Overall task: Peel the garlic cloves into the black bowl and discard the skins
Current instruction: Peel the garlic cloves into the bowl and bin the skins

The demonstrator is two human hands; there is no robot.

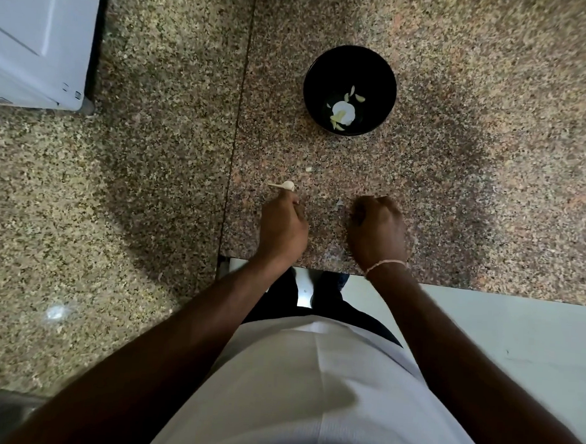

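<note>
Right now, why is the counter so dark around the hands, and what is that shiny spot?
In the head view, a broad soft shadow falls on the granite counter around the left hand and right hand; the shiny spot is glare from a light above; the black bowl looks fairly sharp, while the top right corner smears with blur and wide-angle stretch.

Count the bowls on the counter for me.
1. The black bowl stands on the granite counter, beyond both hands, with garlic pieces inside. No other bowl shows, though one may sit outside this view.
</note>
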